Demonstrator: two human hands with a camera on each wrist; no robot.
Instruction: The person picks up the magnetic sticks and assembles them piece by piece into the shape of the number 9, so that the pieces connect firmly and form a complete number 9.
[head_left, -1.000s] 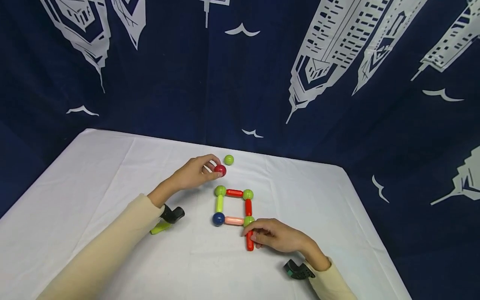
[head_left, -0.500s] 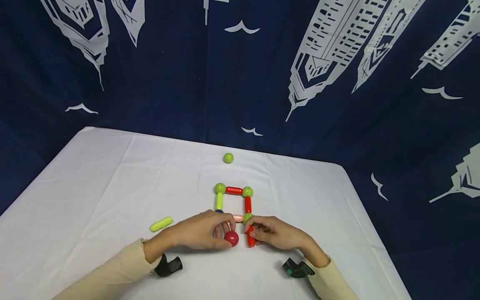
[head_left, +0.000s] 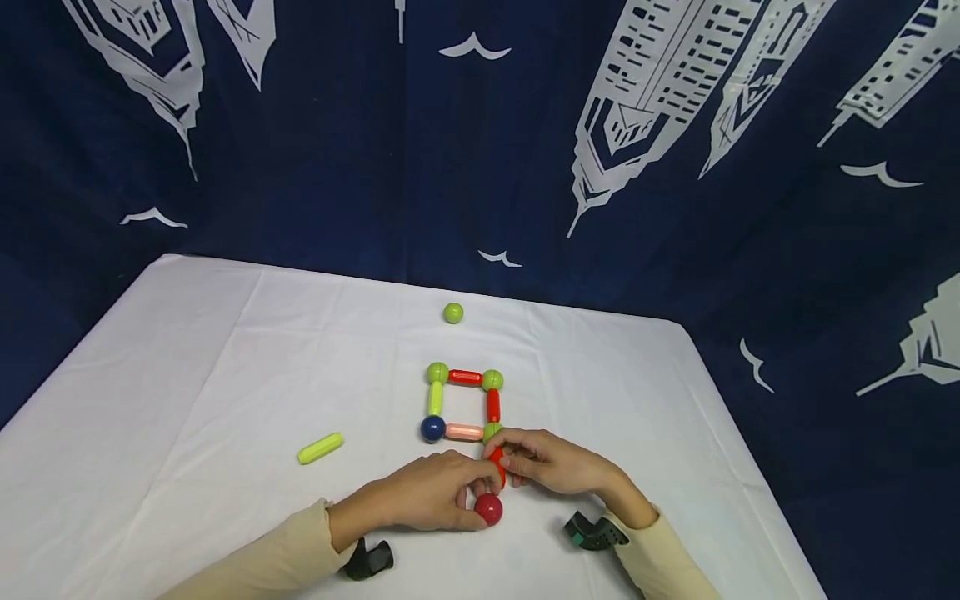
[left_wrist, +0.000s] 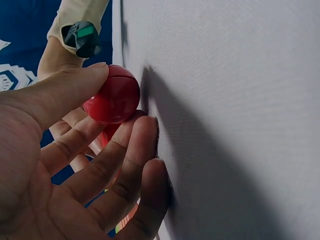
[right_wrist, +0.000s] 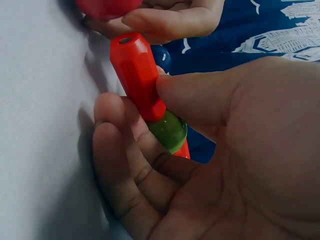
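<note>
My left hand point(head_left: 435, 493) pinches a red ball point(head_left: 488, 509) between thumb and fingers, just above the cloth. Close by, my right hand point(head_left: 558, 462) grips a red stick point(right_wrist: 136, 72) with thumb and fingers; one end of it touches a green ball point(right_wrist: 169, 131). In the right wrist view the stick's free end, with a small round recess, faces the red ball, and the two are apart. That green ball is a corner of a square of sticks and balls, with a salmon stick point(head_left: 464, 432), a blue ball point(head_left: 432, 429) and a yellow-green stick point(head_left: 435, 398).
A loose yellow-green stick point(head_left: 320, 448) lies left of the square. Beyond the square, a single green ball point(head_left: 453, 312) rests toward the back edge of the white-covered table point(head_left: 225, 375). A dark blue curtain point(head_left: 337, 167) with white building prints hangs behind.
My left hand has carried the red ball from beside the far green ball toward me, to near the red stick's free end. My right hand stays around that stick.
</note>
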